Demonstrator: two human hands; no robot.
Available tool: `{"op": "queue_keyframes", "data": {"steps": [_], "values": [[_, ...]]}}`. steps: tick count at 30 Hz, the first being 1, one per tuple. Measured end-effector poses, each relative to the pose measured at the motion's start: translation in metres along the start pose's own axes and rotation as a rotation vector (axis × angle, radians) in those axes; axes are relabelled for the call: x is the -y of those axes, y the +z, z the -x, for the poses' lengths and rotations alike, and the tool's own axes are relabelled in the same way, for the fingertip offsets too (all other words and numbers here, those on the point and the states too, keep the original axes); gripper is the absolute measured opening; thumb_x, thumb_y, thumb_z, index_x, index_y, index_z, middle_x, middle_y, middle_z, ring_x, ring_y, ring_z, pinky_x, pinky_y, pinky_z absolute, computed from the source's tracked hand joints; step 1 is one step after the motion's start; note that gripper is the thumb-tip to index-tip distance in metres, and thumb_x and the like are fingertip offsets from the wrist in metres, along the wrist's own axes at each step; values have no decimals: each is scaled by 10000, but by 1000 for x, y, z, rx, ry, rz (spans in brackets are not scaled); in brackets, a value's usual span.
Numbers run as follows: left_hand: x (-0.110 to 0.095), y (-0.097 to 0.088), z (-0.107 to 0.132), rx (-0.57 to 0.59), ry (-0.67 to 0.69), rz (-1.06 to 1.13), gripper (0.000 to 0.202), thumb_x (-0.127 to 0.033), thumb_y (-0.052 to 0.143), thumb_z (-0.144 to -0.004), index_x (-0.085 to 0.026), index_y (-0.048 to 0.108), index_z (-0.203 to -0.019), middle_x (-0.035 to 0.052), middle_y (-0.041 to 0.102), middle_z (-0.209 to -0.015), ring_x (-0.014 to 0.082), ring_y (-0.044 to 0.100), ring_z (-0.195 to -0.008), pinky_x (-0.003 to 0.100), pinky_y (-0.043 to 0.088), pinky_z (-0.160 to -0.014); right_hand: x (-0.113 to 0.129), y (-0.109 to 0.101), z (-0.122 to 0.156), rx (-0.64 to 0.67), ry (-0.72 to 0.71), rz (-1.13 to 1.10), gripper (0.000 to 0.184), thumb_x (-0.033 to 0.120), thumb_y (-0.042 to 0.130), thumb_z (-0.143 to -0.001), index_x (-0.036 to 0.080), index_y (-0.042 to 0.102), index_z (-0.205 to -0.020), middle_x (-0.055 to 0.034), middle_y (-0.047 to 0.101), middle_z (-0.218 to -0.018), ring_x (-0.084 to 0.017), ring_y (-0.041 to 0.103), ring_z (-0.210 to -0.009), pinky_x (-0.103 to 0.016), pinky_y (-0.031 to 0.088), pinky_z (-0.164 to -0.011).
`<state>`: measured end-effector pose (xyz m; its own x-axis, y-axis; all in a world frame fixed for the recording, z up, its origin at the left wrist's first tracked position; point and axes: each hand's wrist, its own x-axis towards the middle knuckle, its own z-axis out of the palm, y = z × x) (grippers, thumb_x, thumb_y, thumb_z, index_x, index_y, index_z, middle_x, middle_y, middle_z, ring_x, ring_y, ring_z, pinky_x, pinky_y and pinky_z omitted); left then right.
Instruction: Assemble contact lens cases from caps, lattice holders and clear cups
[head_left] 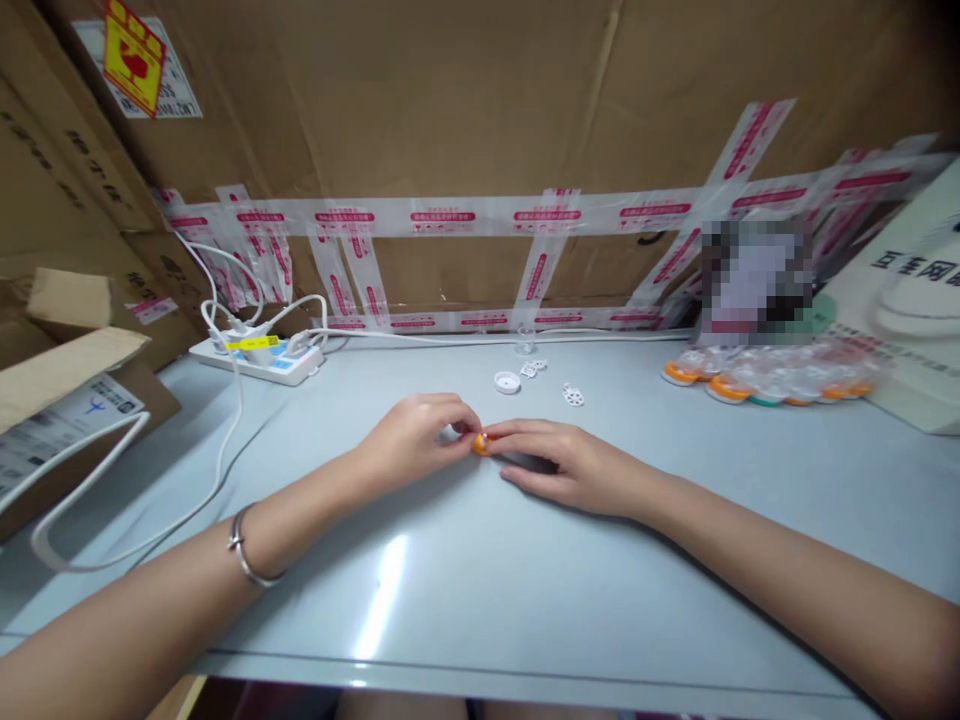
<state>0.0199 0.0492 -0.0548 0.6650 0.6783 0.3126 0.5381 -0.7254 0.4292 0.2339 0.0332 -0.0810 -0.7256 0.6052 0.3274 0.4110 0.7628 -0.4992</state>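
Note:
Near the middle of the table, a small orange plastic part (480, 444) with a tiny white bit on it sits between the fingertips of both hands. My left hand (424, 432) pinches it from the left side, thumb and index finger closed around its edge. From the right, my right hand (562, 460) touches it with outstretched fingertips, and its thumb stays apart below. The fingers partly cover the part. Just beyond the hands lie a round white cap (507, 383), small flat white pieces (533, 369), a white piece with holes (573, 396) and a clear cup (525, 341).
Several clear-topped items with orange bases (727, 388) stand at the back right, beside a pale paper bag (915, 310). A white power strip (289, 370) with plugs and cables is at the back left. An open carton (67, 430) stands left; a large cardboard box (465, 110) walls off the back.

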Motion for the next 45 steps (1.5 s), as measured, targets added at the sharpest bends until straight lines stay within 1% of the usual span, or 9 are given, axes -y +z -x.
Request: {"op": "queue_keyframes", "data": {"steps": [5, 11, 15, 22, 30, 36, 38, 40, 45], "values": [[8, 12, -3, -54, 18, -40, 109, -148, 548, -805, -152, 656, -794, 28, 668, -760, 121, 610, -692, 215, 459, -650, 0, 0, 0, 20, 27, -49, 287, 238, 483, -859, 195, 608, -1114, -63, 593, -1211, -150, 567, -1088, -280, 443, -950], [12, 15, -4, -80, 123, -83, 124, -143, 541, -816, -147, 662, -790, 33, 679, -751, 122, 618, -666, 225, 465, -647, -1, 0, 0, 26, 25, -69, 271, 240, 480, -861, 210, 613, -1096, -58, 602, -1186, -153, 577, -1057, -294, 452, -929], [13, 17, -4, -81, 196, -106, 141, -145, 527, -831, -147, 665, -803, 37, 685, -753, 128, 630, -698, 237, 467, -674, -1, 0, -1, 21, 33, -73, 265, 241, 484, -857, 209, 619, -1083, -56, 606, -1180, -153, 579, -1052, -289, 455, -924], [16, 17, -2, -88, 230, -208, 156, -154, 519, -845, -166, 669, -802, 26, 695, -768, 134, 636, -733, 248, 444, -683, 0, 0, -1, 24, 42, -64, 276, 245, 483, -858, 201, 618, -1095, -60, 599, -1206, -158, 575, -1073, -301, 447, -945], [16, 14, 3, -25, 336, -401, 222, -199, 445, -896, -175, 660, -845, 24, 702, -833, 132, 624, -746, 260, 410, -686, 1, -1, 1, 31, 26, -87, 292, 255, 483, -860, 211, 604, -1122, -73, 562, -1239, -159, 568, -1077, -300, 456, -933], [11, 11, 4, 73, 302, -432, 256, -195, 396, -910, -162, 648, -877, 50, 694, -889, 159, 623, -786, 282, 428, -704, 0, 0, 3, 57, 43, -84, 295, 253, 474, -866, 218, 591, -1135, -68, 539, -1239, -158, 552, -1089, -296, 439, -953], [8, 8, 5, 111, 276, -398, 259, -196, 389, -912, -159, 644, -930, 62, 687, -930, 174, 620, -830, 301, 438, -728, -1, 1, 3, 64, 51, -72, 300, 258, 475, -867, 222, 583, -1144, -68, 517, -1256, -160, 538, -1110, -304, 427, -969], [8, 5, 6, 128, 242, -297, 254, -192, 396, -910, -160, 634, -994, 65, 679, -970, 176, 614, -886, 302, 448, -757, -3, 1, 4, 63, 61, -56, 309, 266, 473, -868, 227, 576, -1157, -73, 490, -1278, -165, 519, -1136, -316, 415, -985], [13, 1, 8, 86, 213, -64, 251, -159, 421, -894, -167, 630, -1033, 60, 688, -984, 149, 626, -881, 286, 466, -800, -4, 0, 5, 78, 72, -64, 355, 287, 487, -866, 236, 546, -1213, -79, 476, -1303, -177, 505, -1161, -338, 407, -996]]}}
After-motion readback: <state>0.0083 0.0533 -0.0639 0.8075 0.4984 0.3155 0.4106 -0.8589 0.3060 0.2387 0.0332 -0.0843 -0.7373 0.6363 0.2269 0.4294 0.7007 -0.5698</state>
